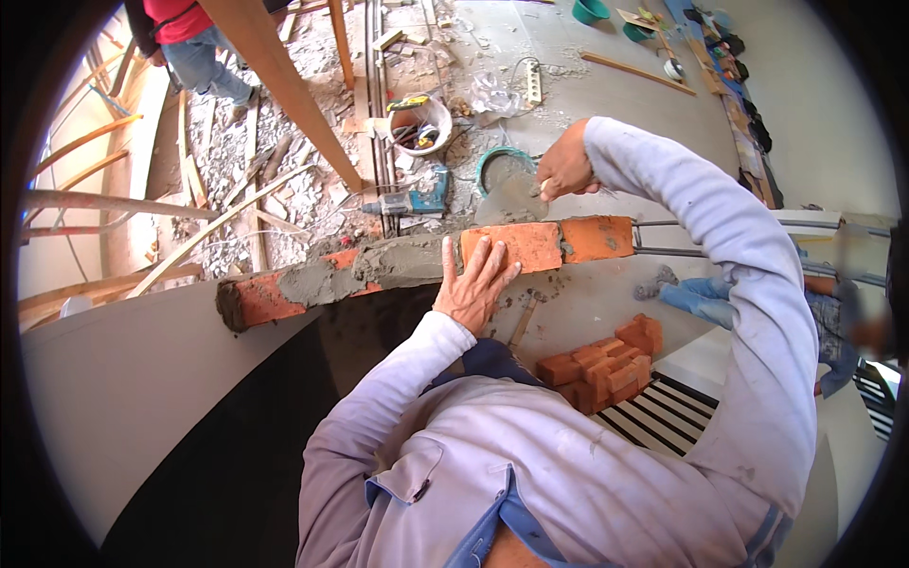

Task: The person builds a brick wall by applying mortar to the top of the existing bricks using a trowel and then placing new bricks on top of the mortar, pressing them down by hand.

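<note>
My left hand (473,287) lies with fingers outstretched on an orange brick (516,247) in a narrow course of bricks. Left of it, grey wet mortar (402,258) covers the course's top. Another orange brick (597,238) sits at the right end, with a mortar joint between the two. Beyond the course, my right hand (568,163) is closed around the handle of a trowel. The trowel's grey blade (512,203) hangs just past the bricks, beside a teal bucket (489,163) that it partly covers.
A blue power drill (417,198) and a white tool bucket (436,127) rest on the rubble-strewn floor beyond. Slanting timber (284,95) rises at left. Steel bars (682,252) extend right from the course. Stacked bricks (598,367) lie below. Other people (201,57) are at upper left and right.
</note>
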Available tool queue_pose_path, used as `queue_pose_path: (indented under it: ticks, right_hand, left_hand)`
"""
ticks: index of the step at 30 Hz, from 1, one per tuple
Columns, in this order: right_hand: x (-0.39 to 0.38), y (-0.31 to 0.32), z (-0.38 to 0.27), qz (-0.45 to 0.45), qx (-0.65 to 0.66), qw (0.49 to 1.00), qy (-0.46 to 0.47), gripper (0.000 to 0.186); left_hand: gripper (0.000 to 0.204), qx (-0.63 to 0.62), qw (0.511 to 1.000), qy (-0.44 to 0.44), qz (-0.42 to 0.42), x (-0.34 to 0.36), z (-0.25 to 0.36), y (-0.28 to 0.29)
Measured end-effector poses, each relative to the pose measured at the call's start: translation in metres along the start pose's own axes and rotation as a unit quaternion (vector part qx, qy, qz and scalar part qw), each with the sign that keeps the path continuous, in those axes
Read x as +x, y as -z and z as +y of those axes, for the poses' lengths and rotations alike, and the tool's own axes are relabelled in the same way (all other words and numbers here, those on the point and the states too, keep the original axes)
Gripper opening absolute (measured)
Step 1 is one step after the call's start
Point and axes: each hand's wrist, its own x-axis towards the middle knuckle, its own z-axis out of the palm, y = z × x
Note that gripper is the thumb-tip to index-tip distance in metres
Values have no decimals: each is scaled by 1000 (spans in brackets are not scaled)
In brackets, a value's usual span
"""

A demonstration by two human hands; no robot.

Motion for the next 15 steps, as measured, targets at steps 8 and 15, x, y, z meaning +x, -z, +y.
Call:
queue_pose_path:
  ticks: [8, 15]
  right_hand:
    - [3, 6, 58, -34, 285, 954, 86, 21]
    - [-36, -117, 90, 96, 529, 806, 247, 41]
  left_hand:
    - [78, -52, 999, 9, -15, 1, 1, 8]
    - [78, -120, 992, 20, 38, -17, -16, 17]
